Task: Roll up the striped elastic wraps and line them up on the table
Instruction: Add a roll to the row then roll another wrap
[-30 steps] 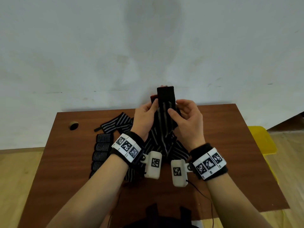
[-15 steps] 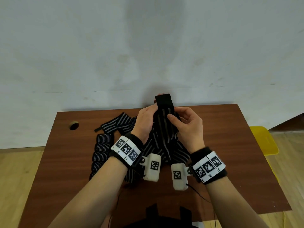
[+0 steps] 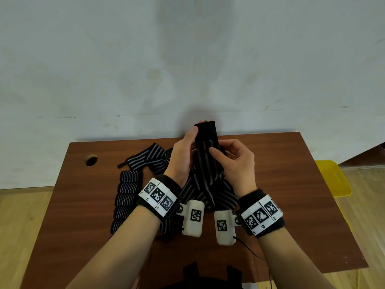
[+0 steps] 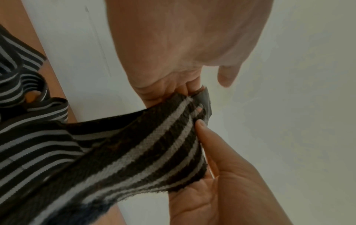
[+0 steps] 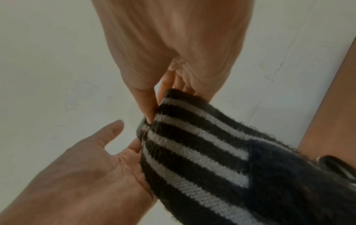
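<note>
We find no words, brand names or signs that we can read in any view. The only printed marks are black-and-white square code patterns. Three of them sit side by side on the white plate strapped over the black band at the left wrist, and three more on the matching white plate at the right wrist. Tiny characters stand along the lower edges of both plates, too small for us to make out. One more code square stands on each of the two small white camera housings, the left one and the right one.
</note>
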A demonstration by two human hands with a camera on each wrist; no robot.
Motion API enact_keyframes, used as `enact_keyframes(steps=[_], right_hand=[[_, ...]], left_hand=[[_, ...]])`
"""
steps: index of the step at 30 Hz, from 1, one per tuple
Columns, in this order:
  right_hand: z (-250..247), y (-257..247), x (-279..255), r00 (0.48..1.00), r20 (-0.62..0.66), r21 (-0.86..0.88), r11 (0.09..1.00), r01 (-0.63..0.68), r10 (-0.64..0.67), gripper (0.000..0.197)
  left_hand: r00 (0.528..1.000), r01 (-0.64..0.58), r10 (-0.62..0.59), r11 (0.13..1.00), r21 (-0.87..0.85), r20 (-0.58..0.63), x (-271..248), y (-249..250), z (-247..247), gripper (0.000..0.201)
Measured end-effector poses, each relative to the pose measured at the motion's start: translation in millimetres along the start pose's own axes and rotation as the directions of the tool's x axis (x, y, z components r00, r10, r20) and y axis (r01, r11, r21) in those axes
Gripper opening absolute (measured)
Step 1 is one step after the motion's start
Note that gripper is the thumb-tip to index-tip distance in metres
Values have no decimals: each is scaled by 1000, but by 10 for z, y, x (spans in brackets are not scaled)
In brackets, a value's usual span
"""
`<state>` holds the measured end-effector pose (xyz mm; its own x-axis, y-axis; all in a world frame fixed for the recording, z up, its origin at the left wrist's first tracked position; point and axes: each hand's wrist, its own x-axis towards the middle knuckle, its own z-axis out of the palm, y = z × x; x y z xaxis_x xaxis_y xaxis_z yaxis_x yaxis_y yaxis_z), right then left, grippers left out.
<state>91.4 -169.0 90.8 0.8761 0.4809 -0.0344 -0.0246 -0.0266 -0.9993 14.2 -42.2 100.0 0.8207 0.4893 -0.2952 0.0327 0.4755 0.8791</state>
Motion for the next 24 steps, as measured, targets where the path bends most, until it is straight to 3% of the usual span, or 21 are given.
enact_keyframes(steps=[6, 13, 24], right_hand=[[15, -4, -31, 1000, 28, -14, 1000, 8, -7, 20], [2, 25, -56, 998, 60, 5, 1000, 18, -18, 20], [-21, 167, -31, 999, 9, -198, 979, 54, -54, 26]], left_hand=[[998, -48, 50, 998, 50, -35, 19, -44, -45, 29], [998, -19, 23, 997, 74, -56, 25, -50, -32, 22], [998, -5, 12, 995, 100, -67, 58, -70, 9, 24]])
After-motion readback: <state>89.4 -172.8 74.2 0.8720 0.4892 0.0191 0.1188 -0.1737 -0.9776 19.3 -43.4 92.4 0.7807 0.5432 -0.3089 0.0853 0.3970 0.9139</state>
